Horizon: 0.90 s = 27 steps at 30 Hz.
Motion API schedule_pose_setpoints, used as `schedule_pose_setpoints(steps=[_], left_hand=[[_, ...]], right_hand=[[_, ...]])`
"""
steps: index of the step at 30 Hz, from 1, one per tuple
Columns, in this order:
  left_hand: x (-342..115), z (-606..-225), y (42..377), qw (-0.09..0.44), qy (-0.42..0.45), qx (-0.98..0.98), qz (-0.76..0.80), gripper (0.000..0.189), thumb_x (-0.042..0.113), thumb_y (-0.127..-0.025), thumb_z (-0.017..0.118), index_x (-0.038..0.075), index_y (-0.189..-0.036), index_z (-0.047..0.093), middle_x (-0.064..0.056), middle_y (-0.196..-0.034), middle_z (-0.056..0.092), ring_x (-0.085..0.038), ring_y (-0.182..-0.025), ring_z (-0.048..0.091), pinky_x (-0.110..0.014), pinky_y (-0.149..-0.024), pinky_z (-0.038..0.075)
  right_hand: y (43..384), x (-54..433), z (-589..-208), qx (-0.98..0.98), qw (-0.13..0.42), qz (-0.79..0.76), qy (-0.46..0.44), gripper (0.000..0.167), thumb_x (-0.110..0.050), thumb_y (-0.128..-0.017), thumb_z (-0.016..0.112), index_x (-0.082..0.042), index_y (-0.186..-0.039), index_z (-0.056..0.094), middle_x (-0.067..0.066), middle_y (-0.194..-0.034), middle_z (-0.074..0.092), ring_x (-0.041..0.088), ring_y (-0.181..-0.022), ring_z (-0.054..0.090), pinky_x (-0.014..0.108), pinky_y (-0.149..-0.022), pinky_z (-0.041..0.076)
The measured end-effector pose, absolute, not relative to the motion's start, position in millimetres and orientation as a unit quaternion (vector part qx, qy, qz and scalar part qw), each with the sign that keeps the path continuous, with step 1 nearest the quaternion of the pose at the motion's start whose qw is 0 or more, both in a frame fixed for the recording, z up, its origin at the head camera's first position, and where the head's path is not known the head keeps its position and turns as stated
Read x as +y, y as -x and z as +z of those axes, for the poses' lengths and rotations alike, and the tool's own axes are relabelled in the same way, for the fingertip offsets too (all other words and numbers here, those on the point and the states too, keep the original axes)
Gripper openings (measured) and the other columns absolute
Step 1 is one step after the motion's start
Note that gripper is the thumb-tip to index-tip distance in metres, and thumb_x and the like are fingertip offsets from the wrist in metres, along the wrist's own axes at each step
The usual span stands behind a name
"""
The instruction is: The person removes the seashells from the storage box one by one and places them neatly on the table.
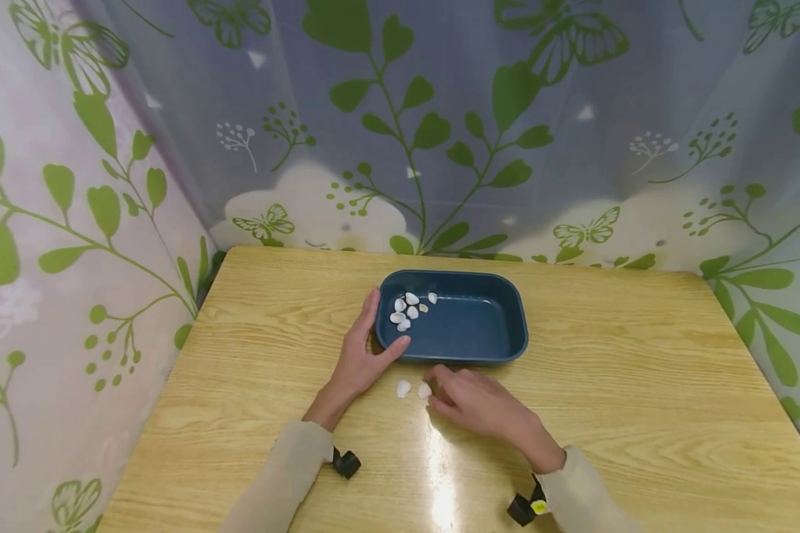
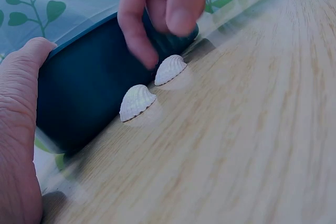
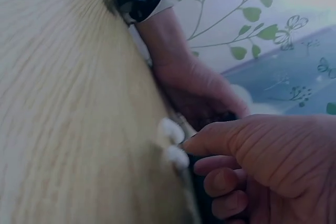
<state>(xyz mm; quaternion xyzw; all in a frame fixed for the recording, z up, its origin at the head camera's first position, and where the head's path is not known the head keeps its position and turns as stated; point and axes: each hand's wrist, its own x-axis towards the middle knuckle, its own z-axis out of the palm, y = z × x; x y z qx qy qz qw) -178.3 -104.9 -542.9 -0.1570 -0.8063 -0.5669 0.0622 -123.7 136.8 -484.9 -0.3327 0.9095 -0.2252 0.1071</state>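
While the left hand (image 1: 358, 354) grips the tray (image 1: 470, 326), the right hand (image 1: 475, 403), fingers parted, could skid the nearest lower-centre shell (image 1: 424, 390) by pinching off-centre.

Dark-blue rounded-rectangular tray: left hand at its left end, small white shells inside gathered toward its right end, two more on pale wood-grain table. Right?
No: the small white shells inside the dark-blue rounded-rectangular tray gather toward its left end, as the head view shows. Rest stands.
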Motion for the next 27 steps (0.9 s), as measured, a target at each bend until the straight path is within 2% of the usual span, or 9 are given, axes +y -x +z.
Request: schedule_pose_setpoints(steps=[3, 5, 9, 13, 17, 21, 27], left_hand=[[-102, -543, 179, 0.062, 0.162, -0.805, -0.567, 0.1, 0.041, -0.095, 0.077, 0.019, -0.169, 0.014, -0.009, -0.175, 0.014, -0.021, -0.161, 0.011, -0.054, -0.128, 0.018], [-102, -543, 179, 0.06, 0.163, -0.805, -0.568, 0.1, 0.042, -0.095, 0.077, 0.018, -0.169, 0.014, -0.009, -0.176, 0.013, -0.022, -0.161, 0.01, -0.054, -0.128, 0.017], [-101, -544, 178, 0.058, 0.162, -0.803, -0.571, 0.1, 0.043, -0.095, 0.077, 0.016, -0.169, 0.014, -0.01, -0.175, 0.013, -0.02, -0.161, 0.01, -0.054, -0.128, 0.017], [-101, -546, 179, 0.057, 0.158, -0.801, -0.574, 0.1, 0.043, -0.095, 0.077, 0.016, -0.169, 0.015, -0.01, -0.176, 0.013, -0.017, -0.161, 0.009, -0.05, -0.128, 0.016], [-101, -547, 182, 0.056, 0.157, -0.805, -0.57, 0.1, 0.043, -0.095, 0.077, 0.016, -0.169, 0.015, -0.009, -0.176, 0.013, -0.016, -0.161, 0.01, -0.049, -0.129, 0.016], [-101, -547, 183, 0.055, 0.159, -0.807, -0.565, 0.099, 0.042, -0.096, 0.076, 0.017, -0.169, 0.014, -0.009, -0.176, 0.013, -0.015, -0.16, 0.01, -0.047, -0.129, 0.017], [-102, -546, 180, 0.063, 0.159, -0.807, -0.565, 0.097, 0.04, -0.097, 0.075, 0.015, -0.169, 0.016, -0.01, -0.175, 0.015, -0.015, -0.16, 0.011, -0.048, -0.128, 0.018]], right_hand=[[120, 139, -468, 0.909, 0.12, -0.225, 0.331, 0.025, -0.019, -0.103, 0.066, -0.006, -0.123, 0.066, -0.013, -0.061, 0.042, 0.0, -0.05, 0.035, 0.021, -0.049, 0.03], [120, 141, -455, 0.904, 0.125, -0.233, 0.337, 0.023, -0.02, -0.103, 0.066, -0.006, -0.122, 0.068, -0.015, -0.059, 0.041, -0.001, -0.05, 0.036, 0.021, -0.05, 0.032], [128, 143, -429, 0.899, 0.11, -0.243, 0.349, 0.019, -0.022, -0.104, 0.067, -0.008, -0.116, 0.072, -0.016, -0.062, 0.049, -0.001, -0.052, 0.042, 0.022, -0.052, 0.038], [152, 144, -419, 0.901, 0.095, -0.246, 0.344, 0.018, -0.023, -0.105, 0.066, -0.01, -0.116, 0.072, -0.013, -0.063, 0.052, 0.002, -0.051, 0.044, 0.023, -0.049, 0.037], [181, 139, -432, 0.903, 0.108, -0.252, 0.332, 0.022, -0.02, -0.105, 0.065, -0.008, -0.122, 0.07, -0.01, -0.061, 0.05, 0.005, -0.049, 0.042, 0.024, -0.048, 0.034], [204, 126, -451, 0.907, 0.119, -0.24, 0.325, 0.026, -0.019, -0.105, 0.065, -0.007, -0.128, 0.068, -0.007, -0.064, 0.053, 0.008, -0.052, 0.046, 0.025, -0.05, 0.036], [224, 101, -475, 0.931, 0.097, -0.206, 0.285, 0.022, -0.022, -0.104, 0.065, -0.009, -0.121, 0.071, -0.003, -0.083, 0.066, 0.012, -0.063, 0.055, 0.029, -0.058, 0.046]])
